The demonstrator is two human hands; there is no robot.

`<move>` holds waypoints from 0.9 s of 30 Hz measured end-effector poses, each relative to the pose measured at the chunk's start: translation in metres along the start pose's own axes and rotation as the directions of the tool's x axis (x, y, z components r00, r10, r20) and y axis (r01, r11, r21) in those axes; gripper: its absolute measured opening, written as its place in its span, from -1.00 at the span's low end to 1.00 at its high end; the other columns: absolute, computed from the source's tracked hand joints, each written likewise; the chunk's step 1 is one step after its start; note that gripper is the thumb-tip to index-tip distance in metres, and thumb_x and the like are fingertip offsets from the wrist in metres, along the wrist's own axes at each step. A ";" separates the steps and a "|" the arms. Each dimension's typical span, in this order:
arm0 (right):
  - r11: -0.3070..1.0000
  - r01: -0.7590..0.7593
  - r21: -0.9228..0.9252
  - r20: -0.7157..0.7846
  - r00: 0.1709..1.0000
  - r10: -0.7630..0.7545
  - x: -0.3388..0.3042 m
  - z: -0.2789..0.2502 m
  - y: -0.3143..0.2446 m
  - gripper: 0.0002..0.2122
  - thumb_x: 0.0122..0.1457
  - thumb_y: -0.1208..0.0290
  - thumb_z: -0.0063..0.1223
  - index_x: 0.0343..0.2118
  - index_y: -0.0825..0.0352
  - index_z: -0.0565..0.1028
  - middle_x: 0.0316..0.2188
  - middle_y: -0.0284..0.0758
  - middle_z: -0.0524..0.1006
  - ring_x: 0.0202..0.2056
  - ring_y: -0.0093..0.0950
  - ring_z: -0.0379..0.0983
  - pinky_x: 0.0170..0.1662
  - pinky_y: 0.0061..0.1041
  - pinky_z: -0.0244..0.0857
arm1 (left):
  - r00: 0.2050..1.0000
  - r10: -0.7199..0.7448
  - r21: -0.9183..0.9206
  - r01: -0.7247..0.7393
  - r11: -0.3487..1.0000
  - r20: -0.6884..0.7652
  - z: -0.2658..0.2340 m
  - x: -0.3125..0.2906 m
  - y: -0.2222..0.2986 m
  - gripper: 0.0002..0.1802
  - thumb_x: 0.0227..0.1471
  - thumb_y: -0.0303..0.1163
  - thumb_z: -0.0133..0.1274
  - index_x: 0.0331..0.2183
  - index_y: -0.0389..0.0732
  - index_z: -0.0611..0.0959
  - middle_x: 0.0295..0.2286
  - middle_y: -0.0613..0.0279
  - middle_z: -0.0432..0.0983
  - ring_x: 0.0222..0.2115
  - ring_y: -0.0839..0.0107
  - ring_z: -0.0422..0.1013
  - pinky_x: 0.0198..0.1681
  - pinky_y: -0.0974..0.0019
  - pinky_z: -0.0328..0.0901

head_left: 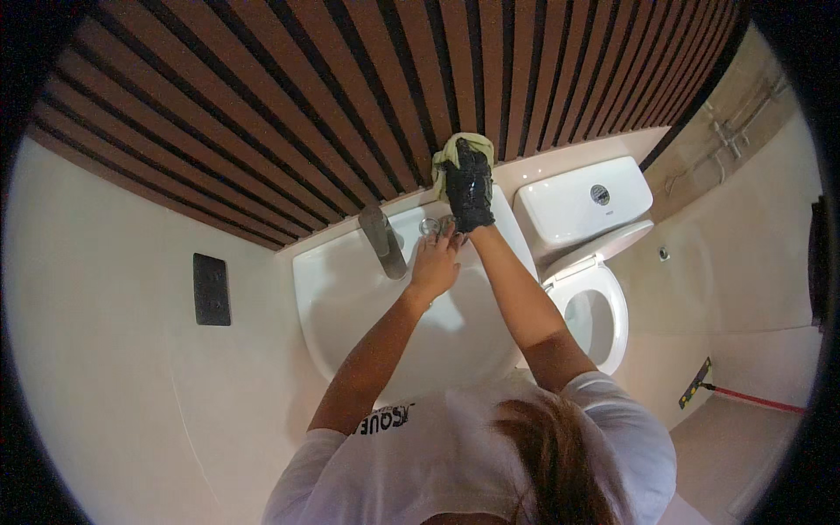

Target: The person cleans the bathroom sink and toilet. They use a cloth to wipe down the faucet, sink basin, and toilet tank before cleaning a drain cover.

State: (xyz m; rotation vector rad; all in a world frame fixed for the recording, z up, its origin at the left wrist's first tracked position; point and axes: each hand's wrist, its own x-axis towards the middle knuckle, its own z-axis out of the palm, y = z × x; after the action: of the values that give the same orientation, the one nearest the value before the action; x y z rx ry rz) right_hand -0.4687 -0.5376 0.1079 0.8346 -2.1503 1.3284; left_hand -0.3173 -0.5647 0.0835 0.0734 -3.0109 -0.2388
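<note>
My right hand (471, 188), in a black glove, grips a yellow-green cloth (475, 140) and presses it where the slatted wall meets the ledge behind the sink. My bare left hand (437, 264) reaches over the back right of the white sink (341, 324). Its fingers close around a small clear glass (448, 222) beside my right wrist, partly hidden by the fingers. Next to it stands another small round clear glass (429, 227). Left of my hand rises a dark grey faucet (382, 241).
Brown vertical slats (350, 96) cover the wall behind the sink. To the right stands a white toilet (584, 206) with its lid up. A black wall plate (211, 289) is on the left wall. A flat tool with a red handle (752, 397) lies at the far right.
</note>
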 end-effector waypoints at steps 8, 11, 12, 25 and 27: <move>0.993 -0.086 0.082 0.148 0.986 0.073 -0.010 -0.007 0.007 -0.63 -0.07 0.32 0.00 -0.15 0.31 0.38 -0.27 -0.08 0.41 -0.22 -0.14 0.32 -0.14 -0.27 0.19 | 0.995 -0.055 -0.014 0.056 0.998 0.079 -0.002 -0.011 -0.020 -0.38 -0.26 -0.28 0.10 -0.07 -0.19 0.34 -0.01 0.00 0.07 -0.03 0.07 0.10 -0.02 0.06 0.05; 0.992 0.116 0.049 0.032 0.993 -0.118 0.019 -0.018 -0.051 -0.67 -0.11 0.48 0.00 -0.20 0.35 0.39 -0.31 -0.04 0.41 -0.24 -0.10 0.31 -0.14 -0.26 0.18 | 0.997 -0.068 -0.043 0.070 0.997 0.047 0.002 -0.019 -0.024 -0.39 -0.26 -0.29 0.10 -0.08 -0.18 0.34 0.00 0.00 0.07 -0.03 0.07 0.10 -0.02 0.06 0.04; 0.991 0.120 -0.062 0.001 0.993 -0.120 0.019 -0.016 -0.049 -0.68 -0.10 0.35 0.01 -0.23 0.32 0.41 -0.33 -0.08 0.42 -0.30 -0.17 0.34 -0.24 -0.24 0.22 | 0.997 -0.059 -0.059 0.061 0.996 0.041 0.000 -0.015 -0.018 -0.39 -0.26 -0.30 0.10 -0.08 -0.18 0.34 0.00 -0.01 0.07 -0.03 0.07 0.10 -0.02 0.06 0.04; 0.973 -0.161 0.165 0.189 0.973 0.128 -0.007 0.004 -0.043 -0.62 -0.03 0.37 -0.10 -0.10 0.35 0.32 -0.18 -0.02 0.36 -0.11 -0.14 0.25 -0.04 -0.31 0.09 | 0.997 -0.081 -0.081 0.081 0.993 0.002 0.005 -0.017 -0.020 -0.51 -0.26 -0.31 0.07 -0.19 -0.23 0.42 -0.12 0.02 0.18 -0.10 0.07 0.14 -0.05 0.08 0.07; 0.979 -0.198 0.053 0.273 0.946 0.176 -0.030 0.008 -0.008 -0.61 -0.03 0.36 -0.09 -0.09 0.36 0.32 -0.17 -0.04 0.36 -0.11 -0.14 0.25 -0.04 -0.32 0.10 | 0.999 -0.037 -0.071 0.035 0.997 -0.036 0.003 -0.009 -0.016 -0.52 -0.27 -0.31 0.07 -0.20 -0.23 0.44 -0.15 0.02 0.19 -0.13 0.08 0.16 -0.08 0.08 0.09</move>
State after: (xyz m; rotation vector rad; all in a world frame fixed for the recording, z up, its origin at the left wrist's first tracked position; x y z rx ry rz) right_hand -0.4425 -0.5405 0.0892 0.9036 -2.4513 1.4762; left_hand -0.3081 -0.5794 0.0772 0.1245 -2.9629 -0.3426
